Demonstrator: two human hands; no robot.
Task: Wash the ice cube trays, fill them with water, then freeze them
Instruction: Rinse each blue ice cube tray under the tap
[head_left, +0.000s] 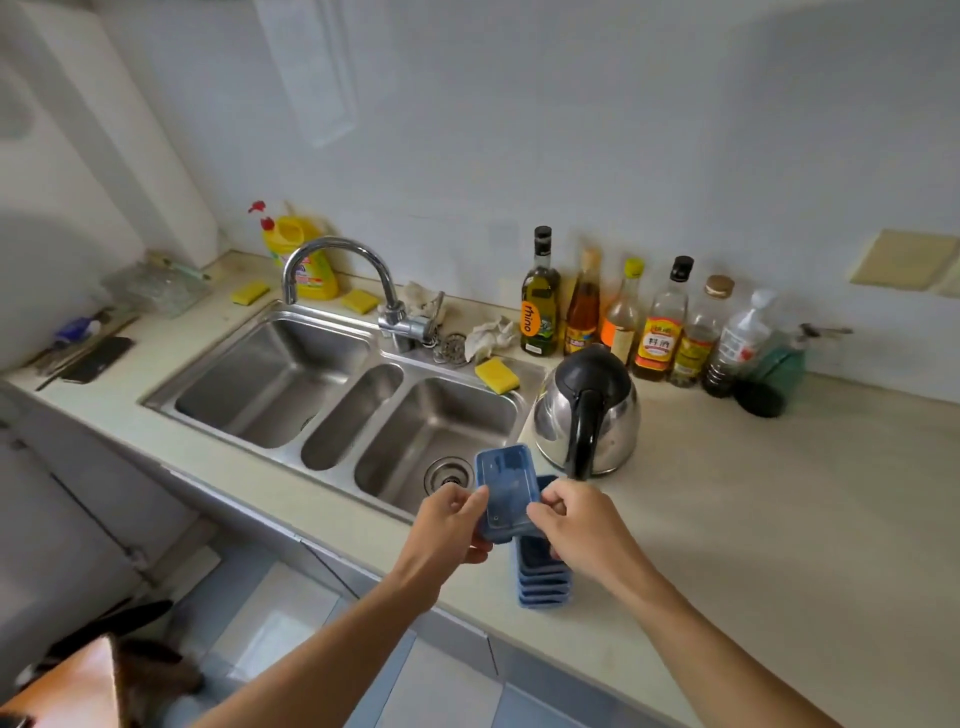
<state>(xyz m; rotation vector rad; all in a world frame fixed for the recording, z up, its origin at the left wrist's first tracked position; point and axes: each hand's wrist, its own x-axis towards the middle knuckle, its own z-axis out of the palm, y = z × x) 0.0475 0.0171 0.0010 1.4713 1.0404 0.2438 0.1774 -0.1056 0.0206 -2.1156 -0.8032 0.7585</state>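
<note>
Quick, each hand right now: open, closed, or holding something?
Left hand: fingers curled, holding the top blue tray by its left edge.
Right hand: fingers curled, holding the same tray's right edge.

- One head-worn wide-angle view, facing forward and down over the counter's (753, 519) front edge to the sink (270, 384).
- Near: left hand (449, 519) and right hand (576, 525) at arm's length.
- Left margin blurred, likely lens-edge distortion.

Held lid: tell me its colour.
Translucent blue. The lid, gripped by the left hand and right hand, shows best in the head view.
</note>
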